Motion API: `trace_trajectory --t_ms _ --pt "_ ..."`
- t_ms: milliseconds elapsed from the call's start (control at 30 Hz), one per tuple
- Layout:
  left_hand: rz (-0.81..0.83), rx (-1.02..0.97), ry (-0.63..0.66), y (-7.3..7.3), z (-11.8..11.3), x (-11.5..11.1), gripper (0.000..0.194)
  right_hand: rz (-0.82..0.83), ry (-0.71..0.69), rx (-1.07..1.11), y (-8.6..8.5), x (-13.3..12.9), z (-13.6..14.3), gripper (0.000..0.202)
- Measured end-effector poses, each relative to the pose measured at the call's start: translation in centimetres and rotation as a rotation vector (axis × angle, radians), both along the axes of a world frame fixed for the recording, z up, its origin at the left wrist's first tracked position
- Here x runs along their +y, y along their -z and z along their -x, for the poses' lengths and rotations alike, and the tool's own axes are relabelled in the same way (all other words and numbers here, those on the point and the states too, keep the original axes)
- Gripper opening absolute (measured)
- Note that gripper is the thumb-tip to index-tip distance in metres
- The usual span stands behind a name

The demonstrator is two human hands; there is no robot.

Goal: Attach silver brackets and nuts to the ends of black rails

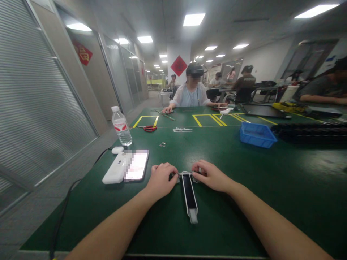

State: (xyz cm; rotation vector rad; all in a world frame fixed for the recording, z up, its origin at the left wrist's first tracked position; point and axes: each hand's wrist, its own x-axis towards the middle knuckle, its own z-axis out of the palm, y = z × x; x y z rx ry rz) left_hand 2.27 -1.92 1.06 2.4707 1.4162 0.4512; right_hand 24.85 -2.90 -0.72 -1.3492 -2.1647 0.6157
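A long, narrow black strip in a white frame point(190, 195) lies on the green table in front of me, with a short grey end piece point(193, 216) towards me. At its far end a thin bar sticks out to both sides. My left hand point(163, 180) is closed in a pinch at the bar's left end. On the other side, my right hand point(208, 175) pinches the right end with thumb and fingers curled. Small shiny bits show under the fingertips, too small to make out.
Left of my hands lie a phone point(137, 165) and a white case point(115, 168), with a water bottle point(121, 126) behind. Farther off are small metal pieces point(162, 144), red-handled scissors point(150, 128), white parts point(182, 129) and a blue bin point(257, 135). A person point(193, 90) sits opposite.
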Motion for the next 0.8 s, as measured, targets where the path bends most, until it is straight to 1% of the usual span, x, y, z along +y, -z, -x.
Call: trace_trajectory --t_ms 100,167,400,800 --pt "0.005 0.002 0.001 0.01 0.01 -0.02 0.012 0.007 -0.011 0.013 -0.15 -0.15 0.02 0.021" --pt "0.012 0.003 -0.003 -0.13 -0.01 -0.10 0.012 0.006 -0.014 0.011 -0.19 -0.26 0.11 0.025" --pt "0.021 0.010 -0.006 -0.52 -0.14 -0.27 0.013 -0.012 0.005 -0.018 0.13 -0.26 0.47 0.019" --pt "0.014 0.000 -0.007 -0.49 -0.07 -0.32 0.013 -0.014 0.003 -0.007 -0.06 -0.35 0.56 0.015"
